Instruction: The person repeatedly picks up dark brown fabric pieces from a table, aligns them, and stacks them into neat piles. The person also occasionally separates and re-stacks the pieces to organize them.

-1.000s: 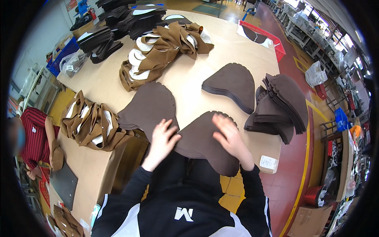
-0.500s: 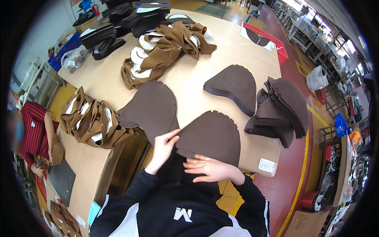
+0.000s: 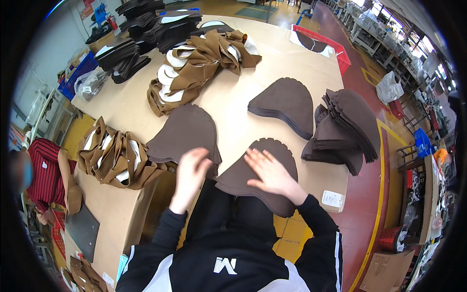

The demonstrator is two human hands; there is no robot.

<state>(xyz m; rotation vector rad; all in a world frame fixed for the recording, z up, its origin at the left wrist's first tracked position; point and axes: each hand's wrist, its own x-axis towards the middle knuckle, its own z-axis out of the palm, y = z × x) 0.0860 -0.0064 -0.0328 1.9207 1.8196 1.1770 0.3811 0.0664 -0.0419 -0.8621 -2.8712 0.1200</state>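
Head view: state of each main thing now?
Left hand: open
Right hand: open, over near dark stack
Near dark stack: flat, overhanging table edge
Left dark stack: flat, slightly uneven
Middle dark stack: flat, edges staggered
Right dark pile: fanned out
Long brown bundle: folded, overlapping
Clear bag: crumpled

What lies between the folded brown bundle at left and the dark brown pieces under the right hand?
In the head view, another set of dark brown notched-edge pieces lies between them, with the left hand overlapping its near edge.
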